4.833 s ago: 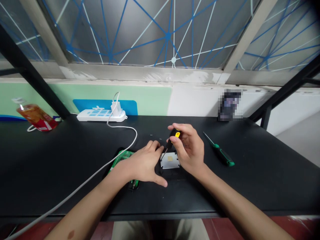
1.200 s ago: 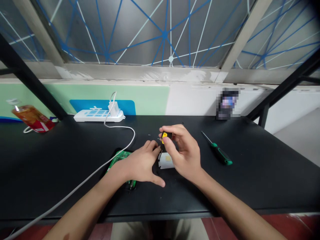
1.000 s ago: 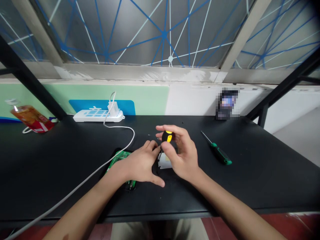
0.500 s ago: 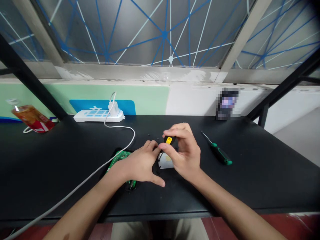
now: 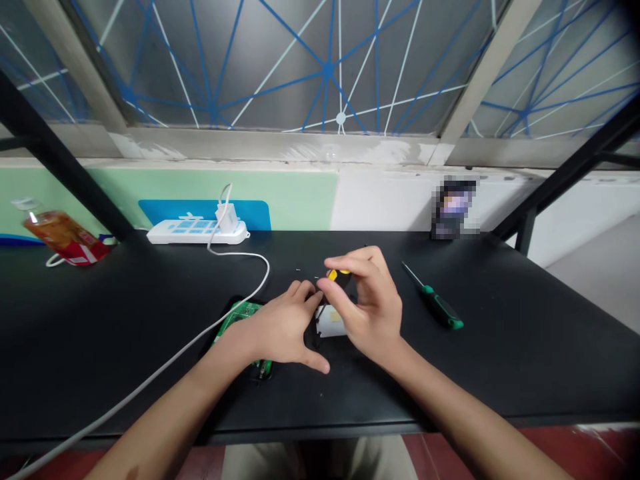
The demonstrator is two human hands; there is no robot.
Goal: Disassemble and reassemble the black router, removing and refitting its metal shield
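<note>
My right hand is closed, fingertips and thumb pinching the black-and-yellow handle of a screwdriver. Its thin shaft points down toward a small part with a white panel and dark edges, partly covered by my hands. Palm down, my left hand lies over that part's left side, thumb stretched out toward the table's front. Beneath my left hand and wrist is a green circuit board in a black casing, mostly hidden. Two tiny screws lie just beyond my fingers.
A green-and-black screwdriver lies to the right on the black table. A white power strip stands at the back, its white cable crossing the left side. A drink bottle leans far left; a blurred device stands back right.
The screwdriver's handle has turned a little in my right hand, its yellow marking shifting. My left hand and the things on the table stay in place.
</note>
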